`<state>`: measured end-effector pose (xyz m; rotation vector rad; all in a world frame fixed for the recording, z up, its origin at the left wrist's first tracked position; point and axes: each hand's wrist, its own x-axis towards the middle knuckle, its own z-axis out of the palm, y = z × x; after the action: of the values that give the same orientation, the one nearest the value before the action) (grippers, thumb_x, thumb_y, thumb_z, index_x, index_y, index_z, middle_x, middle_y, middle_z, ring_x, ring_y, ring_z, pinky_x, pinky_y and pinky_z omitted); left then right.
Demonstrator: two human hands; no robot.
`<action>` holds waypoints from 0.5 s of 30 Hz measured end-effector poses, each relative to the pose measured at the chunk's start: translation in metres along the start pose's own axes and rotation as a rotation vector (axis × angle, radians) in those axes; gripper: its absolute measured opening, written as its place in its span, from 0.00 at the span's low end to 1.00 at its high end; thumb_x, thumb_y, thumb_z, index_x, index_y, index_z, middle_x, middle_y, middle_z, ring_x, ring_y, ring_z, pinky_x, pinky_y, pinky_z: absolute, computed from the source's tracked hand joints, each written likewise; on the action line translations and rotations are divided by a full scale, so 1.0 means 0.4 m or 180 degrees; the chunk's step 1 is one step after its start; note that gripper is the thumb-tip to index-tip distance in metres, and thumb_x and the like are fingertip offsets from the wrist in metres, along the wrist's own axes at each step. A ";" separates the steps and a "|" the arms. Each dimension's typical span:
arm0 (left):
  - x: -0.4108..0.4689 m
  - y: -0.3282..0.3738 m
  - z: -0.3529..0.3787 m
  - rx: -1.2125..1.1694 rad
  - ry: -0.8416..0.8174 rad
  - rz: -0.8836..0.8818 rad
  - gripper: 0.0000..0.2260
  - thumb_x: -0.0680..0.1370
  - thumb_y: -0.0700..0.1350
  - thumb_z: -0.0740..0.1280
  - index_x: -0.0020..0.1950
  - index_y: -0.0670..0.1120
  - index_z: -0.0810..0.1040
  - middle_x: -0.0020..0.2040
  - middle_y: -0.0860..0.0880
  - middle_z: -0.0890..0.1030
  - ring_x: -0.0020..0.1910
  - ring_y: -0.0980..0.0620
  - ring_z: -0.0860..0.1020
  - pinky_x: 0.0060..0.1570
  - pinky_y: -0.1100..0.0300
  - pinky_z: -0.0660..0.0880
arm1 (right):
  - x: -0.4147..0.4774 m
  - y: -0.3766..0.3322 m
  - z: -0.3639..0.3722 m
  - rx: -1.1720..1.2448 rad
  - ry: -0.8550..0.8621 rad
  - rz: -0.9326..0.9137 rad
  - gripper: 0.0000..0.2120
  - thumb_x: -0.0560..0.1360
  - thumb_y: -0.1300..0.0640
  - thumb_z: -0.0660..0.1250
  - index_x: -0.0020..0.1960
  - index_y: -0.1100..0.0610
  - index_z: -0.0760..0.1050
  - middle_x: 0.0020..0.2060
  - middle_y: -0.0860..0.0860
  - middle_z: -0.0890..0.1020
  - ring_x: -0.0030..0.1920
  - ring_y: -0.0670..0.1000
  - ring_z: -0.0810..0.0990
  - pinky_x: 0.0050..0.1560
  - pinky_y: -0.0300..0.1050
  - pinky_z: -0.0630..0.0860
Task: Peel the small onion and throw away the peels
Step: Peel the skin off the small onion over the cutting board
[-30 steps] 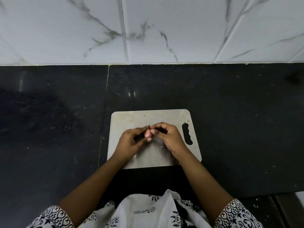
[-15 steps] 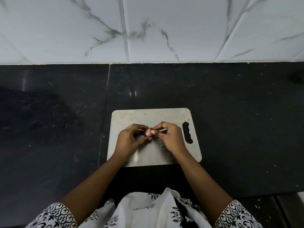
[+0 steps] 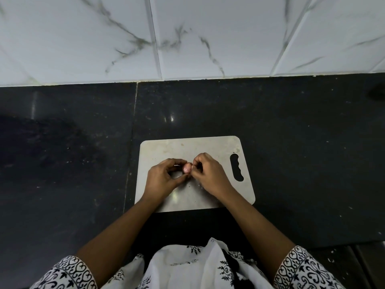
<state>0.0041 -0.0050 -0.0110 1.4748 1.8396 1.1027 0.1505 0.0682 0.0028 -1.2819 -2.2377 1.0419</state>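
A small pinkish onion is held just above the grey cutting board. My left hand pinches it between the thumb and the curled fingertips. My right hand sits close against the onion's right side, its fingertips curled and pinching at the onion's skin. The peel itself is too small to make out between the fingers.
The cutting board lies on a dark stone counter, its handle slot at the right. A white marble-patterned tiled wall runs behind the counter. The counter's front edge is near my body at the lower right.
Both hands have stayed over the board. The onion has turned in my left fingers and shows more of its pink surface, and my right fingertips have shifted slightly on its right side.
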 end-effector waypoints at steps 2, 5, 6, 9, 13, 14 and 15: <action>0.000 0.000 0.001 -0.0059 -0.0010 -0.0050 0.15 0.68 0.46 0.76 0.53 0.53 0.81 0.49 0.57 0.83 0.48 0.64 0.81 0.50 0.65 0.77 | -0.005 0.008 0.001 0.0301 0.0146 0.0062 0.04 0.73 0.59 0.68 0.45 0.58 0.74 0.42 0.49 0.76 0.40 0.49 0.76 0.42 0.41 0.71; 0.000 0.001 0.000 -0.0133 -0.0029 -0.0114 0.16 0.68 0.45 0.76 0.54 0.53 0.81 0.50 0.56 0.83 0.48 0.63 0.81 0.51 0.65 0.77 | -0.006 0.012 -0.017 0.0693 0.0084 0.0173 0.10 0.72 0.60 0.71 0.53 0.56 0.79 0.47 0.50 0.83 0.45 0.46 0.81 0.49 0.35 0.76; 0.000 0.000 0.000 -0.0139 -0.0037 -0.0115 0.16 0.68 0.45 0.76 0.55 0.52 0.81 0.51 0.55 0.83 0.48 0.62 0.81 0.51 0.65 0.77 | -0.005 0.011 -0.022 0.0698 0.0046 0.0176 0.11 0.71 0.61 0.71 0.53 0.57 0.80 0.47 0.51 0.84 0.46 0.45 0.81 0.50 0.35 0.76; -0.002 -0.002 -0.001 -0.0227 -0.0059 -0.0121 0.17 0.68 0.43 0.76 0.55 0.51 0.80 0.51 0.54 0.83 0.49 0.62 0.81 0.52 0.64 0.77 | 0.000 0.000 -0.028 0.0516 0.0089 0.0059 0.09 0.70 0.60 0.72 0.51 0.58 0.82 0.45 0.53 0.85 0.44 0.45 0.82 0.50 0.36 0.76; -0.003 -0.005 -0.002 -0.0388 -0.0075 -0.0176 0.17 0.68 0.40 0.76 0.55 0.49 0.80 0.52 0.52 0.83 0.50 0.60 0.81 0.53 0.63 0.78 | 0.001 -0.011 -0.020 0.0020 0.0239 -0.0246 0.09 0.70 0.57 0.71 0.49 0.59 0.83 0.42 0.55 0.86 0.41 0.51 0.83 0.47 0.45 0.78; -0.002 -0.006 -0.001 -0.0440 -0.0074 -0.0194 0.17 0.68 0.40 0.76 0.55 0.49 0.80 0.52 0.51 0.83 0.50 0.60 0.82 0.54 0.62 0.78 | -0.002 -0.012 -0.015 -0.0086 0.0323 -0.0317 0.09 0.70 0.57 0.71 0.48 0.59 0.83 0.41 0.55 0.86 0.40 0.52 0.82 0.45 0.47 0.78; -0.002 -0.006 -0.001 -0.0481 -0.0068 -0.0209 0.17 0.68 0.39 0.76 0.55 0.49 0.80 0.52 0.51 0.83 0.50 0.59 0.82 0.54 0.61 0.78 | -0.005 -0.013 -0.008 -0.0187 0.0413 -0.0381 0.08 0.70 0.57 0.71 0.47 0.60 0.83 0.40 0.56 0.85 0.39 0.53 0.82 0.43 0.49 0.78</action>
<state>0.0029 -0.0062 -0.0131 1.3260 1.7370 1.1624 0.1506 0.0663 0.0088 -1.1870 -2.2307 0.8317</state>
